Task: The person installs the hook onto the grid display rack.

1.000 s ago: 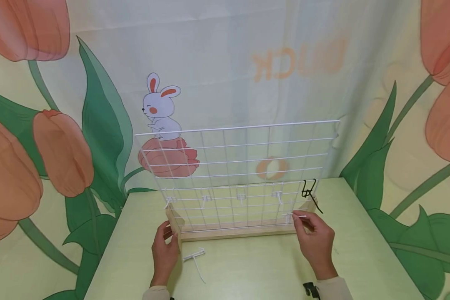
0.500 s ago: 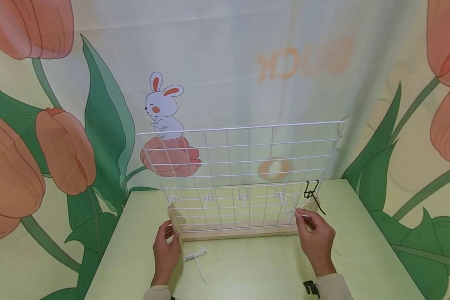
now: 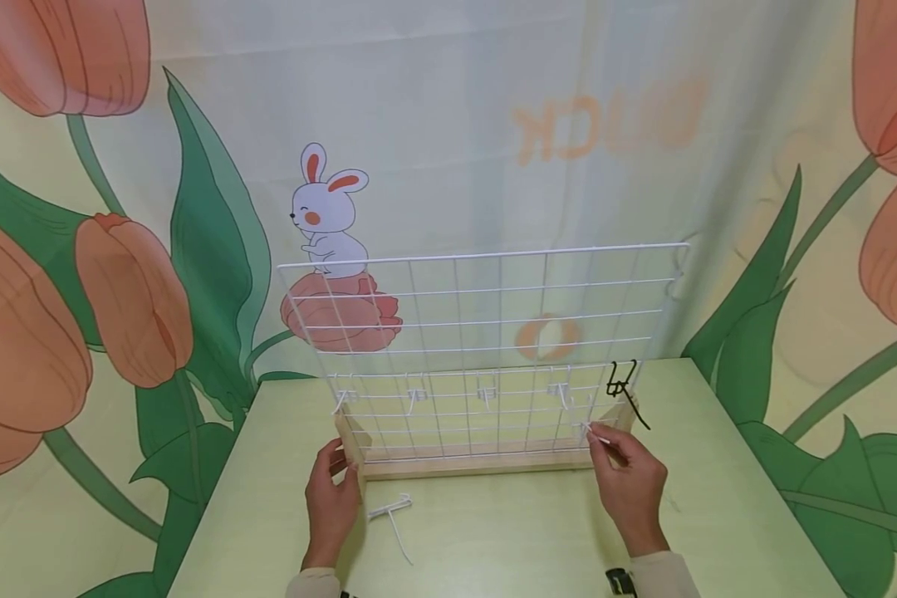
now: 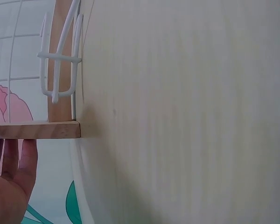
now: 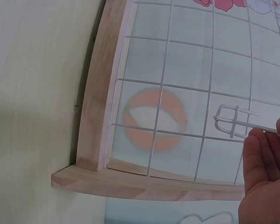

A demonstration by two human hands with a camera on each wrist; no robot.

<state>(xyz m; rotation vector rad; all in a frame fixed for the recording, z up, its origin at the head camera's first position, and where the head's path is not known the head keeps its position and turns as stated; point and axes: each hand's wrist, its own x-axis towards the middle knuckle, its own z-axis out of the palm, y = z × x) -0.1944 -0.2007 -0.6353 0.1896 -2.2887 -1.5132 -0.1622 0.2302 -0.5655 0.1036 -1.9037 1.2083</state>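
A white wire grid panel (image 3: 478,309) stands upright in a wooden stand (image 3: 486,469). My left hand (image 3: 330,502) holds the stand's left side piece (image 4: 39,130), with the thumb on one face and fingers on the other. At the lower right of the grid, my right hand (image 3: 629,482) pinches the prong of a white wire hook (image 5: 233,120). In the right wrist view this hook's frame is at the grid wires; whether it is hooked on cannot be told. Another white hook (image 3: 391,508) lies on the table beside my left hand.
Several white hooks, one of them a hook (image 3: 559,392) near the right, hang in a row across the grid. A black hook (image 3: 619,387) hangs at the row's right end. The light table (image 3: 508,540) reaches back to a printed curtain (image 3: 448,124).
My right fingertips have dipped slightly with the hook, whose prong now slants further downward. The left hand stays on the stand. The head view has shifted a little.
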